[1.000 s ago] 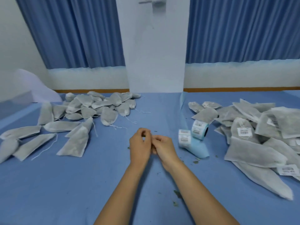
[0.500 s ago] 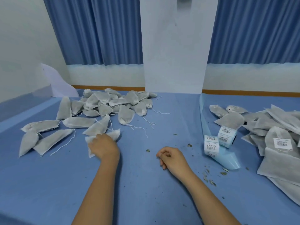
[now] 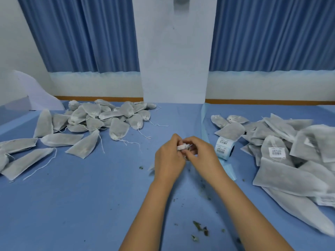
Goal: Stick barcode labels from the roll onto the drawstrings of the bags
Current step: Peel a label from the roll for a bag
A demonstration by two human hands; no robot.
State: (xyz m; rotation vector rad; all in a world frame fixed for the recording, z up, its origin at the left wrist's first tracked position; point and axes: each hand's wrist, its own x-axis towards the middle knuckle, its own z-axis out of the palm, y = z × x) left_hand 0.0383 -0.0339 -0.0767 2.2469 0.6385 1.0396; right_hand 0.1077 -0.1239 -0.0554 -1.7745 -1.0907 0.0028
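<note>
Though mostly hidden by fingers, identified as a bag (image 3: 183, 147) of thin grey-white fabric. Held above the middle of the blue table (image 3: 90, 205), nearer than both piles. Shows a crumpled white end between the two hands and a pale corner low on the left of the left hand. Cannot make out its drawstring.

Left hand (image 3: 169, 158): back upward, fingers curled round the bag, grasping it. Right hand (image 3: 201, 156): back upward, fingers bent inward, tips pinching at the same white end and touching the left hand's fingers. Cannot tell whether anything else is pinched there. Both forearms bare, reaching in from the near edge and converging.

Label roll (image 3: 224, 147): lies on its side just right of the right hand, printed barcodes facing out, pale blue backing strip (image 3: 228, 169) trailing toward the near side. Overlapped at its far edge by a bag from the right pile.

Far left: heap of plump bags (image 3: 101, 118), white strings loose on the cloth, several more lying flat toward the left edge. Right: pile of flat bags (image 3: 290, 180), one bearing a barcode label (image 3: 277, 152). Dark green crumbs (image 3: 199, 229) scattered on the near table between the forearms.
</note>
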